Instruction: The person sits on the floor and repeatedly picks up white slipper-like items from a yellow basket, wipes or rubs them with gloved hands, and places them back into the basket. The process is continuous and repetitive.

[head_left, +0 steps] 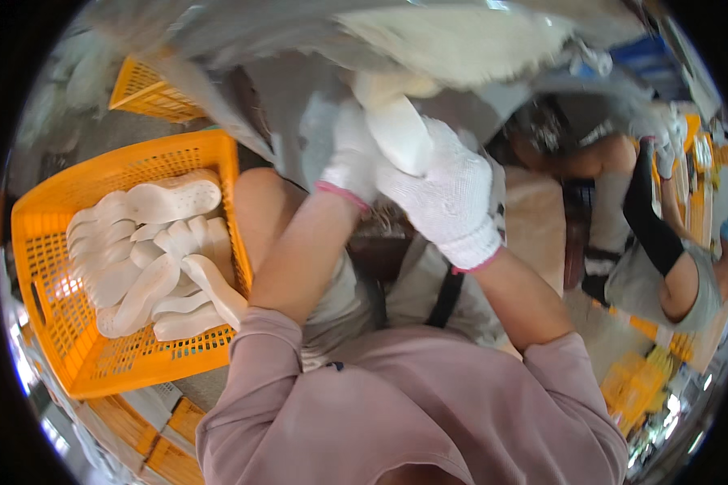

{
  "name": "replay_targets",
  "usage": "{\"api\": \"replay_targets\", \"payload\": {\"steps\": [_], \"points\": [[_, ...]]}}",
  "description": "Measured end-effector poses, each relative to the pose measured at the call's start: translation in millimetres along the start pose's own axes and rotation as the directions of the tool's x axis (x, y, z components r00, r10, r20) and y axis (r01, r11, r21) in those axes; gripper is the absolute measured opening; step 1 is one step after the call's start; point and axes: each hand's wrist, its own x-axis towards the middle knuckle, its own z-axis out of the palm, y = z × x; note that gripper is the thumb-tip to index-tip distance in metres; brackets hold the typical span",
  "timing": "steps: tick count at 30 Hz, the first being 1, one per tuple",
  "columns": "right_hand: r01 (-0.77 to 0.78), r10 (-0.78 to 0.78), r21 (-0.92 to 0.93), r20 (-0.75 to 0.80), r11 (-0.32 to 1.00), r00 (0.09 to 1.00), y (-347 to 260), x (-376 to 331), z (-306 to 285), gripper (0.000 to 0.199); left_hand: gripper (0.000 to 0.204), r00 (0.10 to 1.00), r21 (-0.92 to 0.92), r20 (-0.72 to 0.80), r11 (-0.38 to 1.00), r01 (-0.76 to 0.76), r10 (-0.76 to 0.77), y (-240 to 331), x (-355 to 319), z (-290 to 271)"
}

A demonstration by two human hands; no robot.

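Both hands wore white knitted gloves (469, 194). The right hand (449, 174) gripped a white sole-shaped piece (400, 137) along its side. The left hand (353, 153) lay against the opposite side; blur and the piece hid whether its fingers were closed. The piece sat tilted between the hands, its far end just below a pale, rounded part (469, 40) with a ragged lower edge. Contact there: could not tell.

Risks, as judged:
1. If the rounded part was a turning one, a poor approach angle could have snatched the piece away; its smooth-looking face and the knit might have given little hold.
2. Fingertips or loose yarn near the far end could have been caught.
3. Uneven pressure could have marked that end.
4. More white pieces (174, 200) lay heaped in the orange basket (137, 163). One leaned toward the side nearest the left forearm (299, 259); a knock there could have tipped it out.
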Motion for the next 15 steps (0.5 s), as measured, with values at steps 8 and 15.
{"api": "replay_targets", "payload": {"steps": [8, 15], "points": [[-0.135, 0.131, -0.045, -0.081, 0.99, 0.988, 10.1, 15.5, 29.3, 0.05, 0.047, 0.902, 0.53, 0.138, 0.738, -0.417, 0.41, -14.5, 8.5, -16.2], [0.015, 0.006, 0.276, -0.075, 0.961, 0.997, 8.3, -6.9, 3.5, 0.044, 0.058, 0.94, -0.201, 0.154, 0.942, -0.27, 0.303, -16.3, -28.1, 14.1]]}}
